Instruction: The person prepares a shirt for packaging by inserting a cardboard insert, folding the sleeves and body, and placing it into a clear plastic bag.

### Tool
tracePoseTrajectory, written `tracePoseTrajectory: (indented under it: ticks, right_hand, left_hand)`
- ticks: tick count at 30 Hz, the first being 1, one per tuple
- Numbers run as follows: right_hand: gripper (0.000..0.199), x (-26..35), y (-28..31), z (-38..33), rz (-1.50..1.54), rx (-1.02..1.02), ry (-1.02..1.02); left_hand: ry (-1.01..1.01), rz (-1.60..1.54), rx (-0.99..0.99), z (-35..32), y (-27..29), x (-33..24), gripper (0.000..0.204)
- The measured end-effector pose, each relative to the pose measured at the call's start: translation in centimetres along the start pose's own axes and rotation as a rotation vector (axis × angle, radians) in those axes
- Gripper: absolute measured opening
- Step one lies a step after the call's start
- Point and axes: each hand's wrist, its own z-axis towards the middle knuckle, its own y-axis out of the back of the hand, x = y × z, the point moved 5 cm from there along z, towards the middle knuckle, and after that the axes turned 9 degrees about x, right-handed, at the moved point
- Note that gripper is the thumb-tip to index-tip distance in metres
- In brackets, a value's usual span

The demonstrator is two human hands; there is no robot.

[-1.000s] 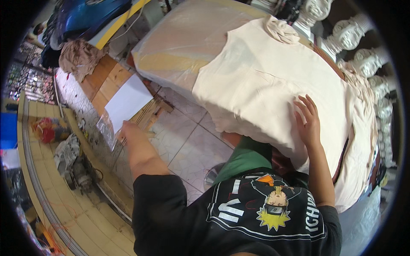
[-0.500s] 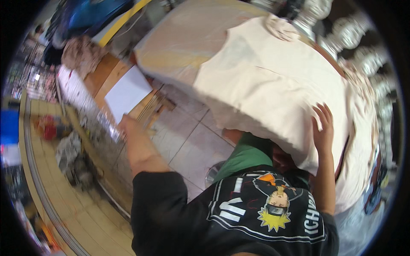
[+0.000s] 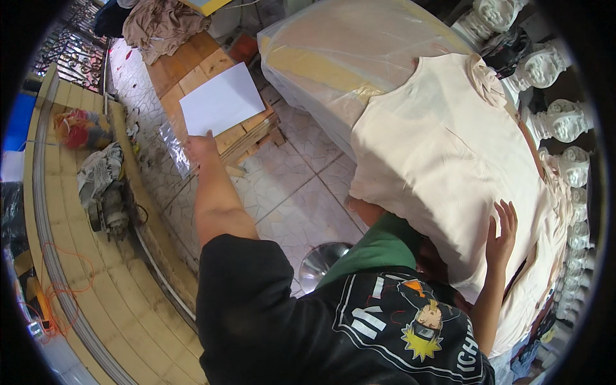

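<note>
**Reader:** Where are the 2 hands, and what are they on?

**Describer:** Well, the left hand (image 3: pixel 202 146) reaches far out to the left and pinches the near edge of a clear plastic sleeve holding a white rectangular sheet of card (image 3: pixel 221 106). The sheet lies on a low wooden slatted pallet (image 3: pixel 192 70) on the tiled floor. The right hand (image 3: pixel 500 234) lies flat, fingers spread, on a cream fabric garment (image 3: pixel 443 160) draped over a plastic-wrapped bulky table (image 3: pixel 333 45) at the right.

**Reader:** How would those things handle?

**Describer:** Likely the sleeve is light, thin and slippery, and bends easily; an edge or corner pinch suits it. The garment looks soft and limp, best held flat under a palm or gathered at its hem.
</note>
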Motion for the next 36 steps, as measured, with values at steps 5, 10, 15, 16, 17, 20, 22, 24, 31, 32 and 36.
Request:
tracePoseTrajectory:
  ticks: [5,10,15,16,17,20,22,24,31,32,36]
  right_hand:
    - [0.027,2.0,-0.5,2.0,0.005,0.033,0.060]
    - [0.027,2.4,0.0,1.4,-0.021,0.046,0.037]
    - [0.028,2.3,-0.6,3.4,0.058,0.034,0.085]
    - [0.027,2.9,0.1,3.1,0.022,-0.019,0.079]
    - [0.027,3.2,0.7,2.7,0.016,-0.039,0.072]
    - [0.028,2.7,1.7,1.6,0.041,-0.096,0.070]
    - [0.030,2.5,2.4,1.1,0.059,-0.116,0.079]
    - [0.031,2.3,3.0,0.9,0.081,-0.129,0.086]
    - [0.067,3.2,5.8,0.5,0.128,-0.198,0.284]
    - [0.075,3.1,6.2,0.4,0.157,-0.234,0.303]
    - [0.082,2.3,8.5,0.2,0.130,-0.485,0.391]
  left_hand:
    - [0.077,0.057,0.105,1.7,-0.5,1.5,0.096]
    - [0.156,0.020,0.163,0.7,-0.2,-0.9,0.084]
    - [-0.068,-1.425,0.062,9.3,0.2,8.2,0.029]
    - [-0.060,-1.460,0.020,7.8,0.3,6.5,0.023]
    - [-0.062,-1.489,-0.033,6.1,1.8,4.8,0.019]
    - [-0.166,-1.596,-0.125,0.6,7.5,0.6,0.026]
    - [-0.259,-1.619,-0.127,-3.6,11.7,-2.2,0.032]
    - [-0.345,-1.616,-0.093,-7.8,14.9,-5.4,0.037]
    - [-0.740,-1.540,0.551,-21.8,16.7,-18.7,0.030]
    - [-0.764,-1.503,0.690,-24.5,16.2,-20.7,0.030]
    - [-0.821,-1.245,1.043,-36.1,14.1,-25.2,0.034]
